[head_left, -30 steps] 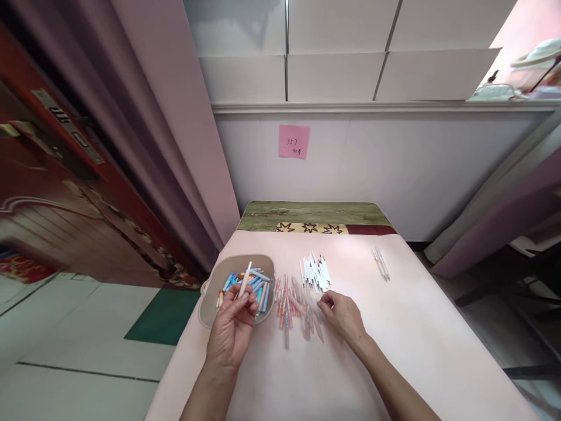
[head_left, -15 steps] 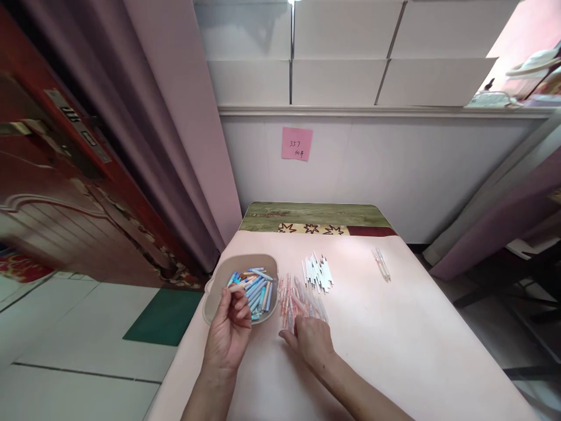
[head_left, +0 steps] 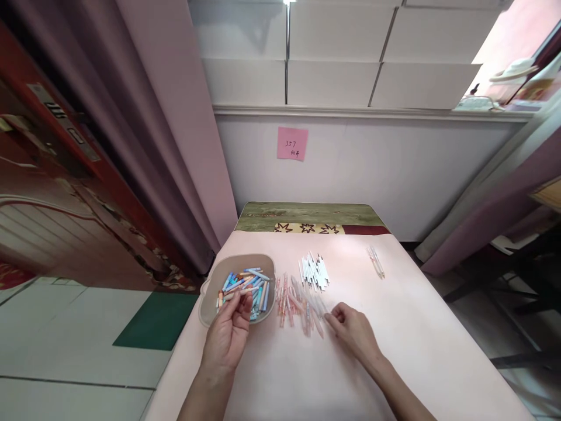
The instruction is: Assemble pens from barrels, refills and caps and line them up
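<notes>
Right grip (head_left: pixel 356 333) farther right; beside pens (head_left: pixel 307 318)

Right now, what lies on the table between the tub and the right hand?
In the head view, a pile of pink and clear pen barrels lies between the tub and the right hand.

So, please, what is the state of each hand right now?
Left hand: closed, holding a pale pen piece.
Right hand: fingers curled beside clear pen tubes; grip cannot be told.
</notes>
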A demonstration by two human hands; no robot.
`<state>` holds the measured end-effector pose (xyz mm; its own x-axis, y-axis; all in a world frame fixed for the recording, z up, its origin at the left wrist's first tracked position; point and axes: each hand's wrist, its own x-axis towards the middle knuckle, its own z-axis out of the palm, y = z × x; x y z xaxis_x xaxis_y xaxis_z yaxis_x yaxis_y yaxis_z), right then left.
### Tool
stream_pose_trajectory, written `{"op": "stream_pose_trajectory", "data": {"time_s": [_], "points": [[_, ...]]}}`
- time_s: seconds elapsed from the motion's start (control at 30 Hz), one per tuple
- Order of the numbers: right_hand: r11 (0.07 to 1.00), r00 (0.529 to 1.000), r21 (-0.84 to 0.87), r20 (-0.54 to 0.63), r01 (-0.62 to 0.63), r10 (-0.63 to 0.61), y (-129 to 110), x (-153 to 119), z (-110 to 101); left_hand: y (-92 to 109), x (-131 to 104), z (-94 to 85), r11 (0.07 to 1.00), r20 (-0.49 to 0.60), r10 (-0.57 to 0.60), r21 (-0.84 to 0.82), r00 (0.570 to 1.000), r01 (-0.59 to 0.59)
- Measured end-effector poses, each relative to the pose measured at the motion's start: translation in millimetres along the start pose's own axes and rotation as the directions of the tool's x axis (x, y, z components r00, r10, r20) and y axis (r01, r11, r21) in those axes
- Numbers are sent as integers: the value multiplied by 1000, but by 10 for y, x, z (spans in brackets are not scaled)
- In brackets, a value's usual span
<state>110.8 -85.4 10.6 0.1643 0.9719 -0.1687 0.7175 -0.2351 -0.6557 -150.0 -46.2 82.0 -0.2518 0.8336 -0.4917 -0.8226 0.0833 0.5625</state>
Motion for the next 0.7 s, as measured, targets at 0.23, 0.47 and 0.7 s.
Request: {"op": "stream_pose_trajectory", "data": {"time_s": [0.23, 0.47, 0.7], "points": [[998, 999, 53, 29, 36, -37, 172, -219, 10, -204, -35, 165, 996, 8, -87, 17, 996, 87], [936, 955, -190, 90, 295, -282, -179, -319, 646, -302, -129, 216, 993, -13, -102, 53, 995, 102], [979, 981, -116, -79, 167, -177, 84, -12, 286, -380, -117, 255, 994, -15, -72, 85, 997, 73]]}}
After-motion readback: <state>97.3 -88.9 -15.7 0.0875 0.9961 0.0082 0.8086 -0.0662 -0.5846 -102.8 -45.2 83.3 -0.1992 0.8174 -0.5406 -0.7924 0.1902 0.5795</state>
